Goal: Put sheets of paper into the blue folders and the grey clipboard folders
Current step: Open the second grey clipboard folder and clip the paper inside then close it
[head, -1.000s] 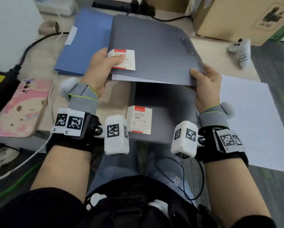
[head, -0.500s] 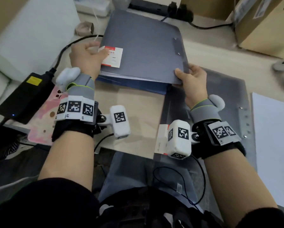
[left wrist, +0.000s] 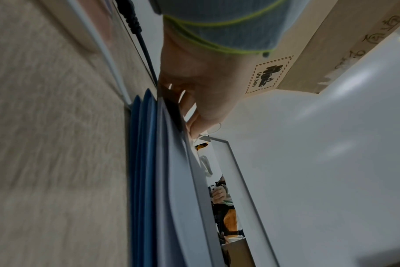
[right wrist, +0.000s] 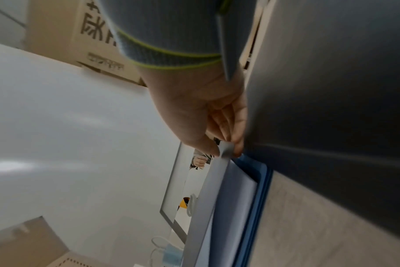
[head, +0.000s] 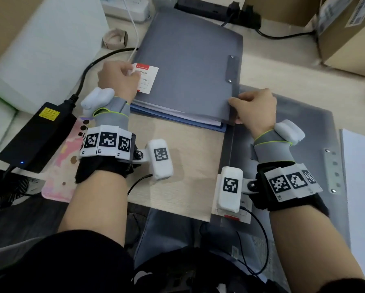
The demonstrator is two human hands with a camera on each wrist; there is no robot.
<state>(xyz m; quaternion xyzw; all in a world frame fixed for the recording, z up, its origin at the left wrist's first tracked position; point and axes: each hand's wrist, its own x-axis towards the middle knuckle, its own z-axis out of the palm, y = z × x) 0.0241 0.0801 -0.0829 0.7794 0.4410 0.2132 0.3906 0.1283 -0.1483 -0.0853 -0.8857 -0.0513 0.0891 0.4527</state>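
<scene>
A grey clipboard folder (head: 188, 66) with a white and red label (head: 147, 79) lies on top of a blue folder (head: 177, 121), whose near edge sticks out beneath it. White sheet edges show between the covers. My left hand (head: 122, 79) grips the grey folder's left edge by the label; in the left wrist view its fingers (left wrist: 194, 115) curl over that edge (left wrist: 180, 180). My right hand (head: 249, 106) pinches the near right corner, with thumb and fingers (right wrist: 217, 137) on either side of it (right wrist: 226, 150). A second grey clipboard folder (head: 304, 127) lies flat under my right wrist.
A stack of white paper (head: 361, 187) lies at the far right. On the left are a black power adapter (head: 37, 134), a pink phone case (head: 59, 178) and a white box (head: 46, 45). Cardboard boxes (head: 346, 28), a power strip (head: 124, 7) and cables line the back.
Both hands have carried the grey folder from above the second grey folder leftwards and away, and set it down on the blue folder. Both grips are unchanged.
</scene>
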